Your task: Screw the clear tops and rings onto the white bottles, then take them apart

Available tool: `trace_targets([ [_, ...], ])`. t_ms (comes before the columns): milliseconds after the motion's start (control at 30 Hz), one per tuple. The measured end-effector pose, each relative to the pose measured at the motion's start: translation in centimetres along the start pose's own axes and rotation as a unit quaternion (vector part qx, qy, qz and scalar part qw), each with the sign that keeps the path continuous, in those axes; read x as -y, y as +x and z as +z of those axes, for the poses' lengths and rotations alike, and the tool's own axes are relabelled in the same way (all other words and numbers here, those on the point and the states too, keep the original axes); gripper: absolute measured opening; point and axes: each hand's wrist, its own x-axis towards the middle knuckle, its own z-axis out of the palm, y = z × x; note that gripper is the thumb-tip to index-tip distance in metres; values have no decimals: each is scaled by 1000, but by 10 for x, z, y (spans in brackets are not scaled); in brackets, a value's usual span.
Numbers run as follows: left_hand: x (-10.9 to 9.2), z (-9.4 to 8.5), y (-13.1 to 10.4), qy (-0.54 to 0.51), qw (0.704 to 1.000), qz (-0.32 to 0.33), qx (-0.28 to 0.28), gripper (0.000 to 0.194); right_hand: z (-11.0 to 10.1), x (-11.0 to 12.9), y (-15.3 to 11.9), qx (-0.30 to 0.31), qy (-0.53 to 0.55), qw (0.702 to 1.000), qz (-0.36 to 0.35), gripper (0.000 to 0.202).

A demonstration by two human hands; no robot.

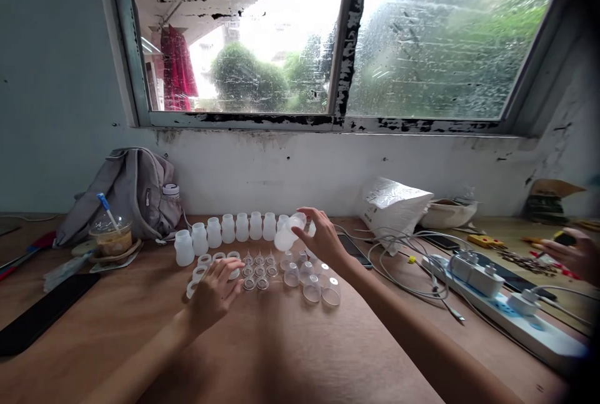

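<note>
My right hand point(320, 233) is closed around a translucent white bottle point(284, 238), held tilted at the right end of a row of similar upright bottles point(227, 229). Over the white rings point(197, 274) hovers or rests my left hand point(217, 287), fingers apart, holding nothing visible; whether it touches a ring I cannot tell. Just right of its fingertips lie several clear nipples point(261, 282) in rows. Clear domed caps point(312, 290) stand on the wooden table point(262, 354) below my right hand.
A grey backpack point(126, 191) and an iced drink cup point(111, 236) are at the left, near a black case point(47, 313). At the right are a silver bag point(391, 207), cables, a power strip point(506, 307) and another person's hand point(574, 254).
</note>
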Motion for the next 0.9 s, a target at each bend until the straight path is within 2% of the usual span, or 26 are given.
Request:
trace_targets([
  [100, -22, 2, 16, 8, 1000, -21, -19, 46, -3, 19, -28, 61, 179, 980, 52, 30],
  [167, -35, 6, 23, 0, 999, -39, 1, 59, 4, 26, -46, 115, 303, 942, 93, 28],
  [267, -46, 18, 23, -36, 995, -74, 61, 54, 22, 28, -67, 159, 436, 872, 156, 28],
  [333, -47, 26, 18, -61, 989, -100, 88, 46, 33, 26, -76, 176, 467, 847, 181, 30],
  [367, -46, 30, 15, -70, 987, -111, 95, 44, 37, 24, -79, 185, 467, 845, 187, 31],
  [533, -43, 35, 3, -71, 982, -124, 121, 42, 43, 21, -88, 216, 416, 867, 168, 33],
  [767, -49, 23, 9, -128, 971, -135, 149, 39, 33, 26, -93, 177, 309, 931, 75, 30],
  [900, -53, 18, 12, -196, 954, -159, 161, 35, 29, 26, -90, 173, 291, 939, 53, 29],
])
